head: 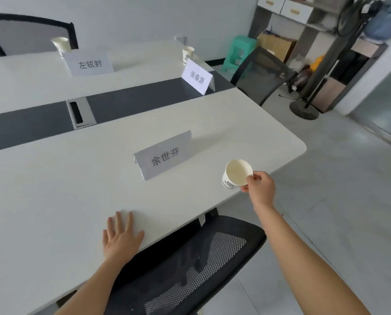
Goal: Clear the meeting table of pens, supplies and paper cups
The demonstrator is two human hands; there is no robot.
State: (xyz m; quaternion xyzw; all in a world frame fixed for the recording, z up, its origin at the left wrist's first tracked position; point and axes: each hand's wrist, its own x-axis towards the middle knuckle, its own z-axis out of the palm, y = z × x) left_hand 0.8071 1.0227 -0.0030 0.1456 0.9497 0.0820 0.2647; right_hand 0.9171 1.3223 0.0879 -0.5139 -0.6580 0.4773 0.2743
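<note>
My right hand (259, 186) pinches the rim of an empty white paper cup (235, 175) near the right front edge of the white meeting table (53, 189). The cup is tilted, its mouth facing me. My left hand (120, 237) lies flat on the table by the front edge, fingers spread, holding nothing. Two more paper cups stand on the far side: one (188, 54) at the back right, one (61, 44) at the back left behind a name card.
Three folded name cards stand on the table: near (165, 155), far right (198, 77), far left (88, 63). A dark centre strip holds a cable box (79, 113). A black mesh chair (190, 264) is below me, another (261, 73) is at the table's end.
</note>
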